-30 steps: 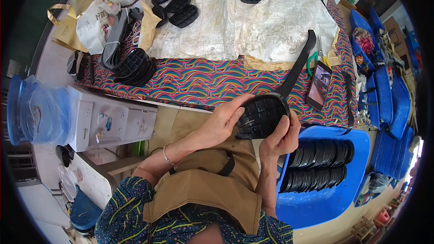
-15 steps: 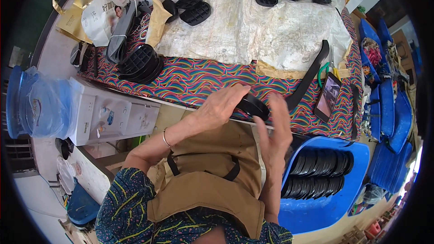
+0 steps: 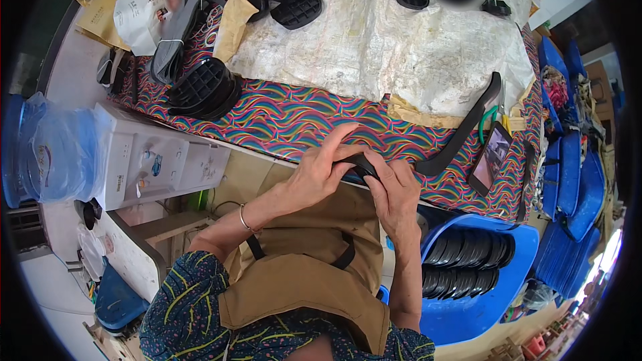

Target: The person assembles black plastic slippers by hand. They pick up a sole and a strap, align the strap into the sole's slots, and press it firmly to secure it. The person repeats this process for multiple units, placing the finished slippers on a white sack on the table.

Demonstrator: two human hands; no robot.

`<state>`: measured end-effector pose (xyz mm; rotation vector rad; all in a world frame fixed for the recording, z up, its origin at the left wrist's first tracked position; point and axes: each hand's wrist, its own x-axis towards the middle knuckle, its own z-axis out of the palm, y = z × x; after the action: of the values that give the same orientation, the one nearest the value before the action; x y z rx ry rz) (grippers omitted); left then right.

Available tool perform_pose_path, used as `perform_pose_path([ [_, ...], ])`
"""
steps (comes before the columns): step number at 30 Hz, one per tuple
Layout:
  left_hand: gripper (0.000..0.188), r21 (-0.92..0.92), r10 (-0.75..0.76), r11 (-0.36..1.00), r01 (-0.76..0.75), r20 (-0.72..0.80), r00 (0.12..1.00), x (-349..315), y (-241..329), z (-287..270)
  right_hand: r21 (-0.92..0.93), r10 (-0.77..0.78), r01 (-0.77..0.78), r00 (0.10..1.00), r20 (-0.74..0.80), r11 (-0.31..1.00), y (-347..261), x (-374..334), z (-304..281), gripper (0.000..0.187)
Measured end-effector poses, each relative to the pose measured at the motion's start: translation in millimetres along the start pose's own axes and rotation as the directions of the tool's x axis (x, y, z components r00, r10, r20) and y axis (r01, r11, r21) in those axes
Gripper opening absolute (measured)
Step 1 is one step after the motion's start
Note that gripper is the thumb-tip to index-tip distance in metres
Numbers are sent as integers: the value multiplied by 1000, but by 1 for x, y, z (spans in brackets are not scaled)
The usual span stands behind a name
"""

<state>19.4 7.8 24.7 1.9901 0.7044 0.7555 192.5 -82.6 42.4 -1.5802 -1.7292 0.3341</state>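
Observation:
A small black oval piece (image 3: 362, 163), smooth along its curved side, is held between both my hands over the table's front edge. My left hand (image 3: 317, 168) grips its left end with the thumb, the index finger sticking out above. On the other end, my right hand (image 3: 397, 192) presses with thumb and bent fingers. My fingers hide much of the piece. To the right of my right hand lies a long black strip (image 3: 461, 138) with a curved end. Black oval pieces with a grid pattern (image 3: 202, 90) are stacked on the cloth at left.
More black grid pieces (image 3: 296, 10) lie on a white sheet (image 3: 334, 60). Scissors with green and yellow handles (image 3: 488, 124) and a phone (image 3: 490, 159) sit at right. A blue bin (image 3: 461, 314) holds rows of black pieces. A water dispenser (image 3: 160, 167) stands left.
My right hand has come in from the right and closed on the black piece. The view has shifted slightly.

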Motion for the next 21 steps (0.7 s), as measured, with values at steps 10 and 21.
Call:
perform_pose_path([
  [10, 39, -242, 57, 967, -75, -80, 995, -1, -9, 0, 73, 46, -39, 994, -102, 997, -5, -2, 9, 32],
  [21, 35, 112, 100, 988, -106, 55, 993, 11, 2, -13, 115, 92, -72, 979, -183, 991, 1, -8, 15, 36],
])
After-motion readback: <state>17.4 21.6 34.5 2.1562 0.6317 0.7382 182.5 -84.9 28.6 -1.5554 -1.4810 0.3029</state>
